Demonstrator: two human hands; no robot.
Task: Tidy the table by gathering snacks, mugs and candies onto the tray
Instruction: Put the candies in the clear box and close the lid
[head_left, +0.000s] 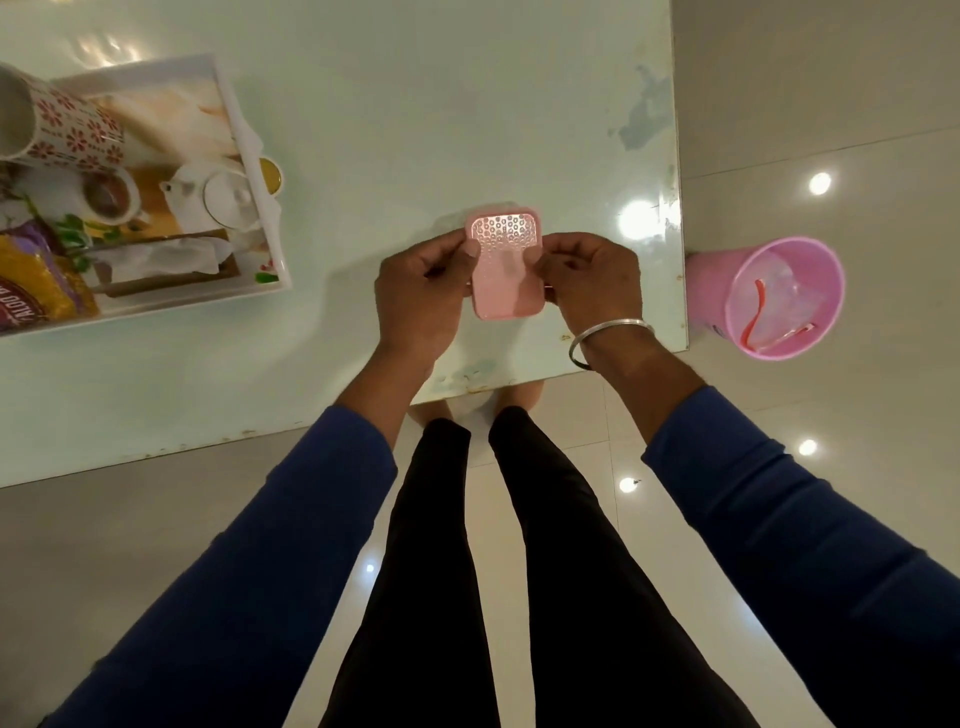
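Note:
A small pink plastic box (506, 270) with a dotted clear lid is held just above the glossy white table (415, 119), near its front right corner. My left hand (421, 301) pinches its left side and my right hand (592, 283) pinches its right side. At the far left stands a white tray (260, 171) with a printed teapot picture. On the tray are a white mug with red flowers (62, 127), tilted, and a yellow and purple snack packet (36, 286).
A pink waste bin (769, 296) holding clear wrapping and a red strip stands on the tiled floor right of the table. A yellow round object (272, 176) peeks out past the tray's right rim. My legs stand at the table's front edge.

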